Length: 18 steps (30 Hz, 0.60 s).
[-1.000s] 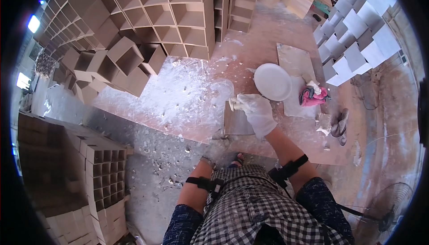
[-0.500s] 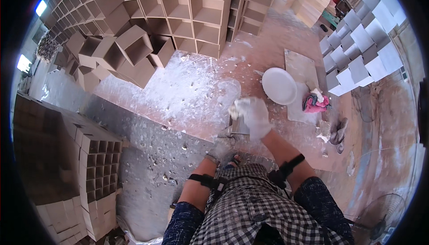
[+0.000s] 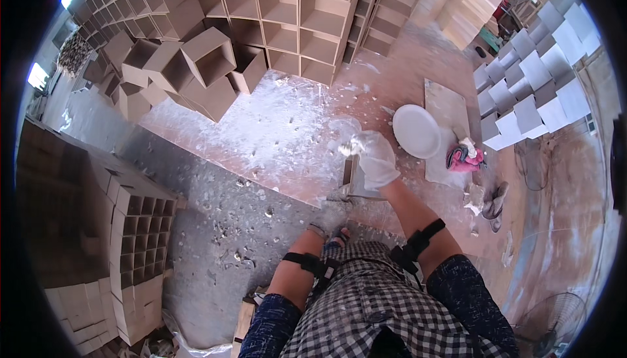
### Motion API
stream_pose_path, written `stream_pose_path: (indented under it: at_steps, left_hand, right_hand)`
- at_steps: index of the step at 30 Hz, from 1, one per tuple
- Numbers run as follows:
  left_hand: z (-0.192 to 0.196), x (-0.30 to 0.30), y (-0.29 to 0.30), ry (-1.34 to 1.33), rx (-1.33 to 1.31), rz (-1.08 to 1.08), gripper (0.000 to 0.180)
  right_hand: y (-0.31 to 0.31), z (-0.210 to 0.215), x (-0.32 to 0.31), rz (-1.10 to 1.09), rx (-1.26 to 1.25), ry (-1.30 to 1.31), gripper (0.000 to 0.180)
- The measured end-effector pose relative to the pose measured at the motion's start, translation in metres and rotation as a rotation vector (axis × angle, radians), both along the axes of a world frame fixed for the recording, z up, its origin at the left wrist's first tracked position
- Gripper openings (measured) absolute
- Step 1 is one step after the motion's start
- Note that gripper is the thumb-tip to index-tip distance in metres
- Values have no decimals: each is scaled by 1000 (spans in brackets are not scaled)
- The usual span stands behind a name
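Evidently, steady work here is depending on a firmly braced open box (image 3: 354,179), which is lying at the centre of the frame; the left hand (image 3: 337,195), in a greyish glove, is apparently resting at its lower-left corner, blur preventing any reading of how far open that hand is or what it is gripping; the right hand (image 3: 377,160), in a loose pale glove, is partly covering the box, its curled fingers apparently closing on a pale wad (image 3: 351,146); a secure but light pinch is probably serving control best; the right forearm (image 3: 413,209) is slanting from the lower right toward the centre; the left forearm (image 3: 295,276) is angling upward from the lower edge, left of centre
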State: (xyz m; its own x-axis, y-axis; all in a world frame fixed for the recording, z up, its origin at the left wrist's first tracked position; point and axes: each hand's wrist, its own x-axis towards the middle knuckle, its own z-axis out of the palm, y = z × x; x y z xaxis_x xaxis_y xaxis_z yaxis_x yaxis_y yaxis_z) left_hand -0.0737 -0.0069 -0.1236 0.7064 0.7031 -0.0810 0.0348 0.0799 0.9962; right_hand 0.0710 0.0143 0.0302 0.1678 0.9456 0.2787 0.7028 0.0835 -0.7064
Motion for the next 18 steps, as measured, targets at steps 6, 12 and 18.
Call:
stream_pose_path:
  at_steps: [6, 12, 18]
  left_hand:
    - [-29, -15, -8, 231, 684, -53, 28]
    - [-65, -7, -10, 414, 915, -306, 24]
    - [19, 2, -6, -183, -442, -99, 30]
  right_hand:
    - [-51, -28, -37, 6, -64, -96, 12]
    - [-15, -87, 8, 40, 81, -148, 11]
    - [14, -37, 18, -178, -91, -164, 19]
